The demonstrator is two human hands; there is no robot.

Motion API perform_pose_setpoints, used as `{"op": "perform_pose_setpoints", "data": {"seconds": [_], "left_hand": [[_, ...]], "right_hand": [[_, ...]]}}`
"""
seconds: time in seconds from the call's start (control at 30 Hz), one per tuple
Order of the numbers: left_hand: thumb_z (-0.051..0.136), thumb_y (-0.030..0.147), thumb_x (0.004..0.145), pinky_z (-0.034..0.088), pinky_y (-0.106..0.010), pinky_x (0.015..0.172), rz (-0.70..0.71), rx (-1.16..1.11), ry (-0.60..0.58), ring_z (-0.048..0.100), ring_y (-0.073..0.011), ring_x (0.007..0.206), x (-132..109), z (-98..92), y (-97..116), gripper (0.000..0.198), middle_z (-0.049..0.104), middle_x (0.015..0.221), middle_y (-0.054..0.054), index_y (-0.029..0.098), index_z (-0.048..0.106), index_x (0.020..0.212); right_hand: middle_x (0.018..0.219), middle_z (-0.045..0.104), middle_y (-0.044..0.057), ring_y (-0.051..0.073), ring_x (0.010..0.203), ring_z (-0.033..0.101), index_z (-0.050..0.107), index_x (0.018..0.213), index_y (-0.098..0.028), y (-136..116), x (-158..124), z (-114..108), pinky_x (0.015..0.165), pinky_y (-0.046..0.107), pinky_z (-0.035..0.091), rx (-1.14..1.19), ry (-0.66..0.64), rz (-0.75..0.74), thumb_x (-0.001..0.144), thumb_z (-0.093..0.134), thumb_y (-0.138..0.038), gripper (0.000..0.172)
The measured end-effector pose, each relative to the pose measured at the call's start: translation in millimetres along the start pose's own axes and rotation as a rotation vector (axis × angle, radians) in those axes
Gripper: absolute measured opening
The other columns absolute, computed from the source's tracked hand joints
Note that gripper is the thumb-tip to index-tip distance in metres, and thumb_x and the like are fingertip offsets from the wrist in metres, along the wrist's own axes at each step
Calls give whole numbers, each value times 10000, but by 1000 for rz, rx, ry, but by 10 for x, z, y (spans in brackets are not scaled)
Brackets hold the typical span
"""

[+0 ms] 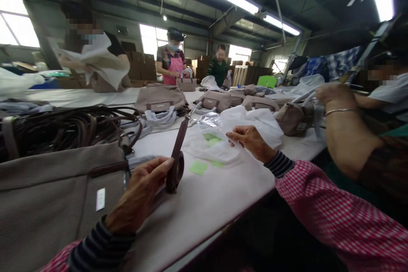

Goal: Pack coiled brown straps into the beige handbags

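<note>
My left hand [140,191] is closed around a brown shoulder strap [179,136], coiled at its lower part with one end standing up. Thumb and fingertips pinched, my right hand [251,141] grips a thin translucent plastic bag [204,146] that spreads over the white table [219,191]. Light green slips of paper [198,167] lie under and beside that plastic. A large taupe handbag [57,191] with a small white label is left of my left hand. Behind it is a heap of dark brown straps [63,129].
More taupe handbags [161,97] with wrapped handles line the table's far side. At right, a co-worker's arm [347,131] reaches over another handbag [293,118]. Several people stand across the table, one holding white sheet material [98,59]. The table edge runs along my right.
</note>
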State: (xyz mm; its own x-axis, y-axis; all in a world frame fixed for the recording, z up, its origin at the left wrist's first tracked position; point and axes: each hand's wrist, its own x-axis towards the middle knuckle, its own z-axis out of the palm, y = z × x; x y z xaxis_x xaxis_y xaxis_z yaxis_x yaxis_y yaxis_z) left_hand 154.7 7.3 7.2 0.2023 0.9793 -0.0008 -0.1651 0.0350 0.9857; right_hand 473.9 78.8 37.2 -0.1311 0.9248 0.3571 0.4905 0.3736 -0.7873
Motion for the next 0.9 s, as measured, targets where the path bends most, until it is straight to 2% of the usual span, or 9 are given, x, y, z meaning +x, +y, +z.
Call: {"op": "perform_pose_setpoints", "data": {"seconds": [0.1,0.2,0.3,0.37,0.53,0.63,0.77,0.83,0.9], "left_hand": [[830,530,806,516,-213,676,15,-109,-4,566,-137,764,20,-18,14,423,668,851,-54,122,739,872],[835,498,821,545,-224,743,18,-172,-26,593,-147,835,39,-52,9,407,696,927,-75,122,774,964],[841,463,826,540,-212,748,10,-166,-54,593,-141,836,40,-70,6,379,694,908,-73,117,783,971],[829,437,846,523,-200,718,1,-122,-78,585,-132,809,28,-66,8,342,688,887,-66,118,778,957],[766,363,911,496,-218,713,50,70,-213,581,-141,826,-29,-26,30,220,681,912,-54,148,752,959],[773,345,898,478,-232,692,110,232,-191,574,-143,816,-59,-3,49,191,679,948,-48,164,743,951],[737,380,922,447,-270,662,177,469,-155,570,-156,767,-67,18,35,209,682,909,-48,173,733,948],[731,357,925,453,-289,708,242,562,-163,575,-162,787,-67,52,24,177,683,913,-43,180,731,928],[739,318,915,463,-310,801,313,636,-176,602,-177,856,-83,119,23,133,694,942,-42,186,734,903]], "right_hand": [[726,707,36,101,483,515,594,782,-169,-298,-262,398,475,240,335,291,-221,135,888,687,-587,440],[685,675,3,99,509,544,595,805,-172,-499,-446,733,493,224,361,447,-380,146,871,741,-531,393],[638,629,-13,101,557,543,620,775,-154,-562,-497,939,532,222,373,515,-392,158,832,791,-487,379],[617,609,-17,95,535,502,607,736,-151,-554,-489,1022,510,228,329,540,-386,182,810,807,-502,410],[651,568,-10,93,606,464,653,710,-116,-552,-486,1176,565,246,328,665,-317,115,773,837,-519,447],[689,590,-4,100,634,480,713,812,-97,-555,-519,1217,594,247,363,780,-277,124,763,849,-473,402],[807,666,11,123,705,563,736,944,-126,-469,-652,1145,647,246,441,829,-327,167,734,848,-293,291],[772,669,-1,121,676,576,737,963,-139,-411,-776,1069,624,239,443,774,-383,222,749,790,-212,233],[734,663,-9,110,638,563,745,932,-142,-367,-923,992,603,231,434,707,-385,277,776,733,-186,162]]}}
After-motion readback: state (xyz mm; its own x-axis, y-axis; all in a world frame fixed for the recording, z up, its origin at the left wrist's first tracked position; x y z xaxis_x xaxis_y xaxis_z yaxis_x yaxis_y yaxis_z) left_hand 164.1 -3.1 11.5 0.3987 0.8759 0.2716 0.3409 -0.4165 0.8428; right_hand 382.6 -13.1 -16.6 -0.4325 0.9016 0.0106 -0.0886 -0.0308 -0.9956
